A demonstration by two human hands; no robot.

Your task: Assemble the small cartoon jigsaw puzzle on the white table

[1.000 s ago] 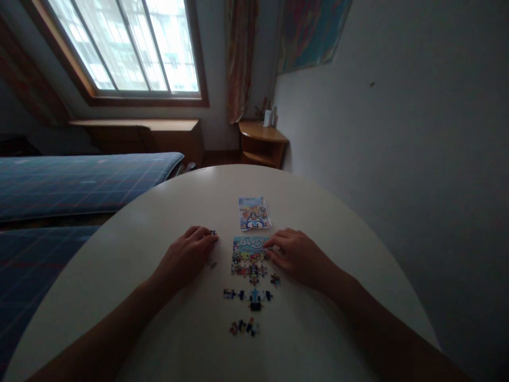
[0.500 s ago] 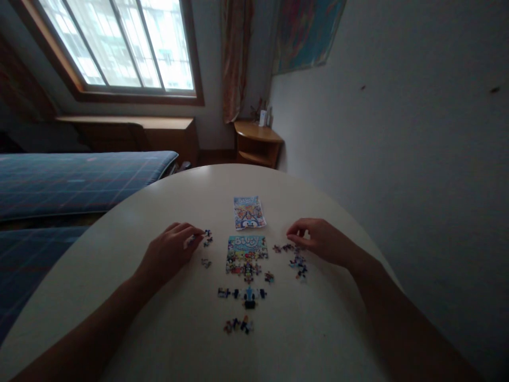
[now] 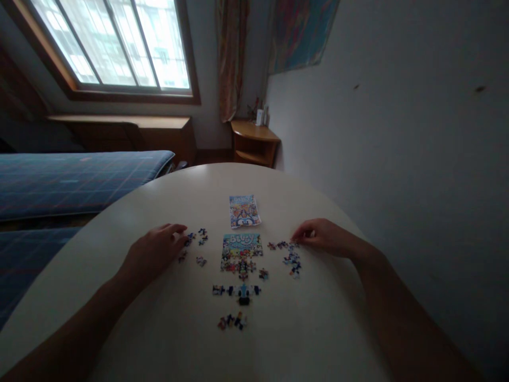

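Observation:
My left hand point(image 3: 157, 246) rests at the left of the table, thumb and index finger apart, beside several loose jigsaw pieces point(image 3: 202, 237). My right hand point(image 3: 324, 236) has its fingertips pinched together at the top of the right-hand cluster of jigsaw pieces point(image 3: 292, 260); the piece at the fingertips is mostly hidden. Between the hands lies a partly joined jigsaw puzzle point(image 3: 242, 246), its blue upper part printed with white lettering. Nearer me are a joined row with a blue character's face point(image 3: 244, 292) and a small group of pieces point(image 3: 233, 321). One loose piece point(image 3: 263, 274) sits right of the puzzle.
A printed picture sheet or packet point(image 3: 244, 211) lies beyond the puzzle on the round white table point(image 3: 191, 191). A bed with a blue plaid cover point(image 3: 79, 178) stands to the left. A wooden corner shelf point(image 3: 254, 130) and a wall point(image 3: 377, 148) are beyond and to the right.
My left hand has drawn back to the left, its fingers parting and uncovering pieces. My right fingertips have come down onto the right-hand cluster. The view has shifted slightly.

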